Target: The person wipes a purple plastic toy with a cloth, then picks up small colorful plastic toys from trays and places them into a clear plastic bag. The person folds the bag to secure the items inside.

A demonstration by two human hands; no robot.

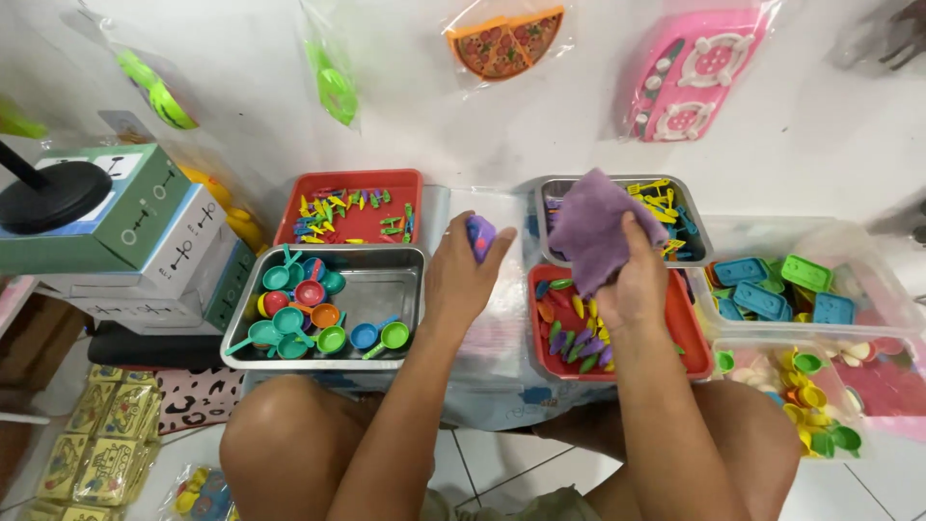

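My left hand (463, 272) holds a small purple toy piece (480, 236) between thumb and fingers, just right of a metal tray (386, 289) of small coloured toy pans. My right hand (634, 280) grips a purple cloth (596, 227) above a red tray (675, 328) of small toy vegetables. Behind the cloth sits another metal tray (694, 232) with yellow and blue toy utensils.
A red tray (352, 183) of tiny utensils is at the back left. Clear bins (868, 280) of toy pieces stand at the right. Stacked boxes (145, 232) are at the left. Bagged toys hang on the wall. My knees are below the trays.
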